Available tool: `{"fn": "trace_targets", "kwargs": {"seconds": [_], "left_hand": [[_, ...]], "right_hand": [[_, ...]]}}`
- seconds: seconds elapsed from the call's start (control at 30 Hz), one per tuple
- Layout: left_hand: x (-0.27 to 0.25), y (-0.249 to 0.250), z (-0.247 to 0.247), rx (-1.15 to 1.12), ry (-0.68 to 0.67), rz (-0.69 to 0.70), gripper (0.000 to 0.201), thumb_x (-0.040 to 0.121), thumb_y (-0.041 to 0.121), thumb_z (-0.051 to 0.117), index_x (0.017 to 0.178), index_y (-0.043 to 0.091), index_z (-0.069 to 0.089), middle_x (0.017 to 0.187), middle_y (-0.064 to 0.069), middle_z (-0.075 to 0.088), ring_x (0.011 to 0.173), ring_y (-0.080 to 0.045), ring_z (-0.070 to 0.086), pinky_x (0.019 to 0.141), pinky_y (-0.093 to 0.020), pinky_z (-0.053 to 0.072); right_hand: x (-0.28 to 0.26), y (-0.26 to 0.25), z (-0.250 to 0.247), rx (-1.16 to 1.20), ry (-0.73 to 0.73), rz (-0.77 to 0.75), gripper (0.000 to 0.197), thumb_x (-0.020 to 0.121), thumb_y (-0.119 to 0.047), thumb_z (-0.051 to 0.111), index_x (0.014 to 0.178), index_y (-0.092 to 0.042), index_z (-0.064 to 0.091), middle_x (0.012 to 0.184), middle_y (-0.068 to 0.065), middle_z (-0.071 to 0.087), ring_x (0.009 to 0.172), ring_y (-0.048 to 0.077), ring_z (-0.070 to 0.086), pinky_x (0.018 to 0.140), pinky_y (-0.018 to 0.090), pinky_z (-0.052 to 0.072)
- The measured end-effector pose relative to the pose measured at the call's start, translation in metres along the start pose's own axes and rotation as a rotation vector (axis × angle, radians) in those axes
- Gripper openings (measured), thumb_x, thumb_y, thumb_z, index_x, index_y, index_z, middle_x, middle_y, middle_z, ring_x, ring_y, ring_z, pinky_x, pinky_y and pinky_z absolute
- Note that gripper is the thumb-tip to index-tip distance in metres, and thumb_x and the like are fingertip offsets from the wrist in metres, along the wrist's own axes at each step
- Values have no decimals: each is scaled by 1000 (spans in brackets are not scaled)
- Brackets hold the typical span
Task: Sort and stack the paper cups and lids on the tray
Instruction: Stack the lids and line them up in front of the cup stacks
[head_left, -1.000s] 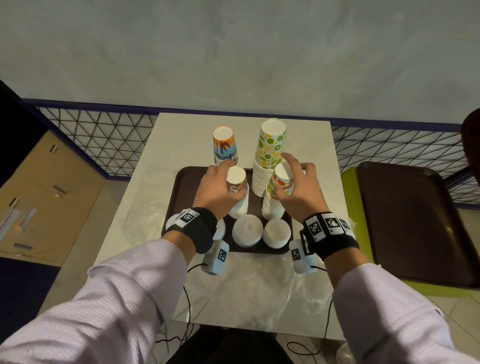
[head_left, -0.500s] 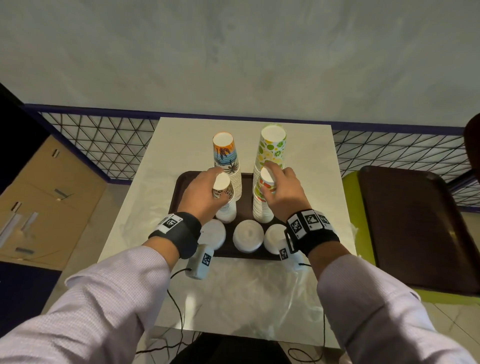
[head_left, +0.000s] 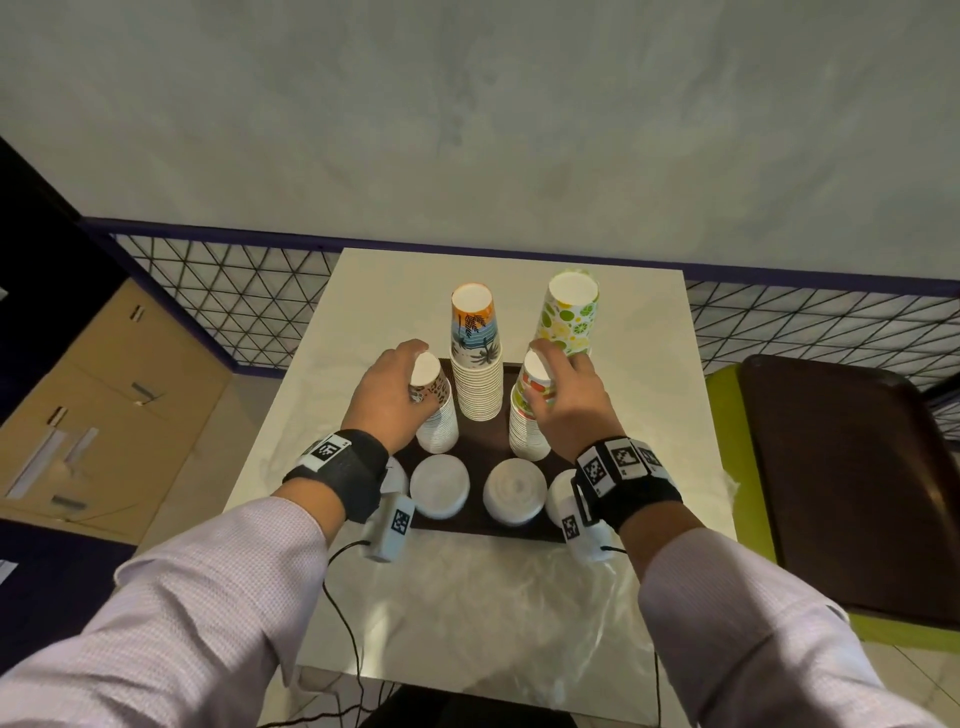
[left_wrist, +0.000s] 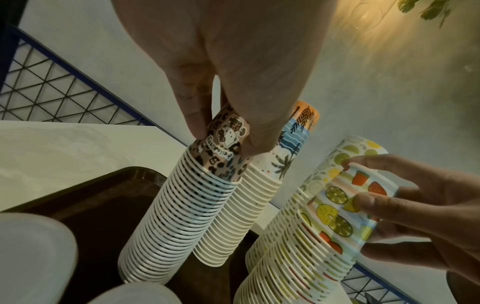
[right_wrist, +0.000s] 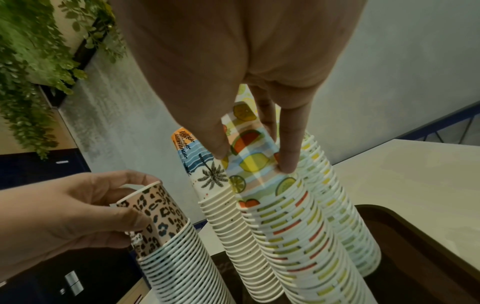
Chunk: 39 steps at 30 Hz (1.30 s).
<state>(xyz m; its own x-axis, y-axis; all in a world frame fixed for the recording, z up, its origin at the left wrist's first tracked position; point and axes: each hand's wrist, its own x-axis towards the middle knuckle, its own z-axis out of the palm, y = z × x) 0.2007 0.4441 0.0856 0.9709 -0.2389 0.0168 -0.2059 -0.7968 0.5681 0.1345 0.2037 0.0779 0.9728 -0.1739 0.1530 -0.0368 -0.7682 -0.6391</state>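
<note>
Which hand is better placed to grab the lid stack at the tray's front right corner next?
Right. The right hand is on the fruit-print stack, just behind that lid stack; the left hand grips the leopard-print stack across the tray.

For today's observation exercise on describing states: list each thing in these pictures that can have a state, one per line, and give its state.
Left hand: grip round top leopard-print paper cup.
Right hand: grip round top fruit-print paper cup.
Leopard-print paper cup stack: upside down, upright on tray.
Fruit-print paper cup stack: upside down, upright.
Palm-print paper cup stack: upside down, untouched.
Lime-print paper cup stack: upside down, untouched.
White round lids: along near edge of tray.
Dark brown tray: flat on table.
</note>
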Motion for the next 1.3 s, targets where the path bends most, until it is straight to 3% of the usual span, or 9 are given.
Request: {"fn": "trace_targets", "kwargs": {"seconds": [0.27, 0.4, 0.63, 0.73, 0.83, 1.0, 1.13, 1.2, 1.3], "left_hand": [[10, -10, -11, -13, 7, -63, 71, 84, 16, 81, 146, 20, 46, 134, -12, 59, 124, -31, 57, 105, -43, 49], [11, -10, -16, -7, -14, -92, 84, 80, 24, 85, 151, 22, 39, 138, -13, 55, 130, -33, 51, 110, -47, 45], [20, -5, -17, 78, -67, -75, 83, 87, 32, 81, 156, 19, 36, 144, -15, 53, 133, -33, 52, 109, -45, 46], [30, -8, -16, 126, -45, -74, 72, 91, 29, 77, 153, 16, 42, 142, -15, 56, 130, -34, 54, 106, -44, 47], [38, -17, -19, 123, -21, -83, 69, 91, 27, 76, 151, 16, 43, 138, -16, 56, 127, -35, 55, 105, -45, 47], [44, -27, -27, 111, -36, -97, 79, 89, 31, 78, 156, 18, 36, 144, -14, 52, 134, -34, 49, 109, -46, 43], [32, -18, -36, 137, 9, -20, 98, 80, 47, 80, 159, 26, 26, 152, -11, 38, 142, -32, 33, 114, -49, 39], [25, -11, -40, 112, 76, 60, 95, 77, 52, 79, 156, 29, 32, 148, -9, 38, 137, -30, 33, 111, -47, 41], [17, 4, -40, 42, 115, 175, 82, 79, 47, 79, 150, 27, 43, 141, -6, 43, 130, -22, 37, 101, -33, 40]], "right_hand": [[-1, -11, 8, 47, -24, -27, 53, 95, -27, 65, 145, -28, 45, 123, 11, 54, 107, 24, 58, 87, 23, 40], [0, -17, 9, 70, -65, -10, 57, 96, -27, 64, 148, -32, 41, 126, 9, 52, 108, 18, 56, 85, 21, 37], [2, -15, 3, 64, -123, 28, 63, 93, -30, 64, 149, -36, 37, 134, 8, 51, 119, 22, 53, 93, 23, 36], [8, -17, 10, 64, -130, 9, 60, 92, -28, 65, 145, -37, 38, 129, 7, 56, 114, 21, 55, 91, 23, 37], [9, -29, 27, 78, -105, -53, 62, 91, -25, 68, 147, -31, 41, 116, 10, 59, 102, 22, 59, 89, 28, 46], [11, -51, 50, 76, -69, -127, 63, 90, -24, 69, 148, -23, 44, 108, 16, 60, 94, 31, 62, 87, 38, 53], [13, -54, 44, 46, -116, -175, 70, 85, -24, 68, 149, -24, 39, 112, 16, 61, 97, 32, 62, 88, 42, 55], [17, -56, 30, 37, -129, -185, 74, 81, -19, 67, 149, -22, 38, 113, 14, 60, 98, 28, 59, 87, 41, 52], [31, -67, 3, 92, -81, -15, 63, 84, -16, 61, 143, -25, 40, 116, 4, 54, 99, 19, 55, 85, 36, 49]]}}
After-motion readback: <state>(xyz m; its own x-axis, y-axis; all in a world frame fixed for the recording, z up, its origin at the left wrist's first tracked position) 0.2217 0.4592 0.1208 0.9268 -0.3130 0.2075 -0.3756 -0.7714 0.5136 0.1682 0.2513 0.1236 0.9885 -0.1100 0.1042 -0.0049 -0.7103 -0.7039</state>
